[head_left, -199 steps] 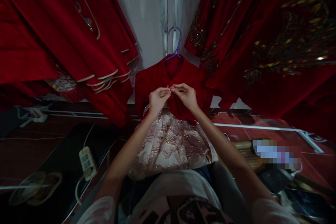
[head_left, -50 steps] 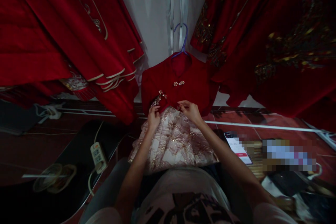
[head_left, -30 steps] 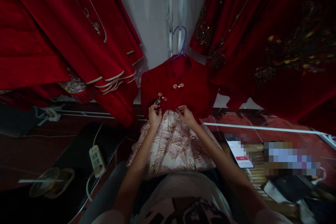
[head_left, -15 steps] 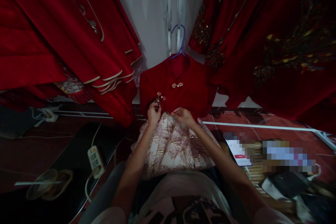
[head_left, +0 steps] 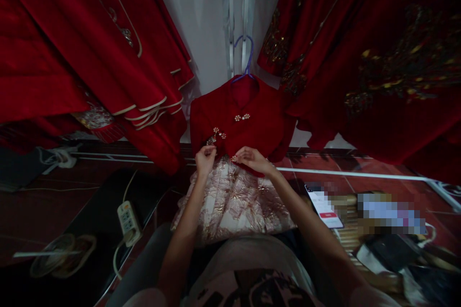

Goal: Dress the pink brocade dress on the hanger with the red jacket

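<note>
This looks like a clothing shop or a garment storeroom, though which of the two cannot be told. Full red gowns (head_left: 118, 57) hang in close rows on the left, and more red garments with gold embroidery (head_left: 385, 76) crowd the right. White metal rails (head_left: 247, 9) stand against a pale wall (head_left: 203, 24), and a short red jacket (head_left: 264, 127) sits on a purple hanger (head_left: 252, 53) between the rows. The floor (head_left: 315, 159) is dark red tile. Everyday clutter suggests a lived-in workplace: a power strip (head_left: 128, 223) and see-through containers (head_left: 50, 259) on a black seat (head_left: 97, 206), a lit phone (head_left: 326, 208) on a slatted surface (head_left: 349, 223)
</note>
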`<state>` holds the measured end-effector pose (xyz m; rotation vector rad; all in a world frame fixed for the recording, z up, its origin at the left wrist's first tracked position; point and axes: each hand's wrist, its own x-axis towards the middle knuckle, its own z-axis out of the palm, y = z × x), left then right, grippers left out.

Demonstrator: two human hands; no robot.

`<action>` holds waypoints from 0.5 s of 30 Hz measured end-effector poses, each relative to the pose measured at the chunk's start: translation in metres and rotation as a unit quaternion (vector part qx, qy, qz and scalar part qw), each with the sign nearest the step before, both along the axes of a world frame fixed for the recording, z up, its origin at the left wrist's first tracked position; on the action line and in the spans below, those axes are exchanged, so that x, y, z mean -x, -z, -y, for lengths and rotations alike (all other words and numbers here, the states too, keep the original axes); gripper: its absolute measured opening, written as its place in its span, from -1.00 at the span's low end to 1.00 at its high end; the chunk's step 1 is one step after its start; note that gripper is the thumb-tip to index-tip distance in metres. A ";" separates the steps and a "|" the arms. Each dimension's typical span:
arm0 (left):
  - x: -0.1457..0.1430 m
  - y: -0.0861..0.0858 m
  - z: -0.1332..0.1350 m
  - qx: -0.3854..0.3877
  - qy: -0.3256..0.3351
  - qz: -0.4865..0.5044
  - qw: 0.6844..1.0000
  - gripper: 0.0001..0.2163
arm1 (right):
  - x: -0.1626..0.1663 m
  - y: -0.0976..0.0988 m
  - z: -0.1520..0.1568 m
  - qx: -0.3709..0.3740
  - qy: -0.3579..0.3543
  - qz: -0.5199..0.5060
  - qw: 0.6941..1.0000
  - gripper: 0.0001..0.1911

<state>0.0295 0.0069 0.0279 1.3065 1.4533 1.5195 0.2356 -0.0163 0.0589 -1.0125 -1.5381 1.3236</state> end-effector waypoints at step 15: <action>-0.005 -0.019 0.021 0.002 0.018 0.127 0.992 -0.76 | 0.068 -0.020 -0.011 -0.146 0.138 0.091 0.975 -0.93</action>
